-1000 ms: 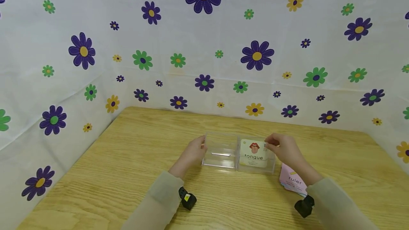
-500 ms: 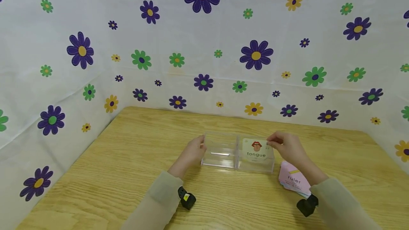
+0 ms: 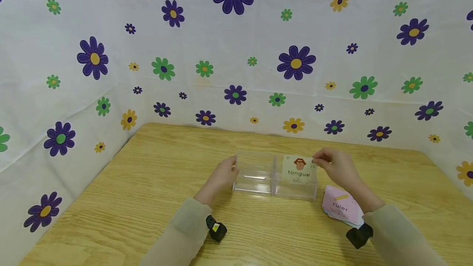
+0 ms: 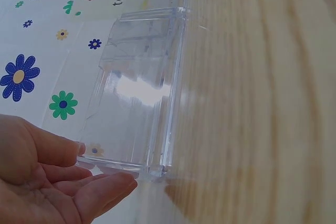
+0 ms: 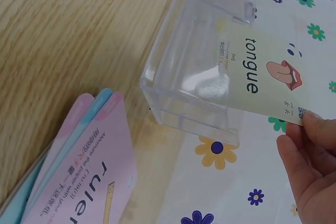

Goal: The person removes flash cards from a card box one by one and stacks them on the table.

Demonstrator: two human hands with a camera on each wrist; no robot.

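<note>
A clear plastic box (image 3: pixel 255 182) with two compartments side by side stands on the table. My left hand (image 3: pixel 221 175) holds its left end, thumb and fingers on the side wall in the left wrist view. A pale yellow flashcard (image 3: pixel 300 167) reading "tongue", with a picture of a mouth, stands partly above the right compartment. Its upper right corner is pinched between the thumb and fingers of my right hand (image 3: pixel 338 167). In the right wrist view the card's lower edge is still behind the box's clear front wall. The left compartment holds nothing visible.
A fanned stack of pink and blue flashcards (image 3: pixel 341 204), the top one reading "ruler", lies on the wooden table (image 3: pixel 166 225) right of the box, under my right forearm. A white cloth with printed flowers (image 3: pixel 184 44) hangs behind the table.
My right hand has risen and shifted slightly right, lifting the "tongue" card higher out of the right compartment. The left hand and the box have stayed in place.
</note>
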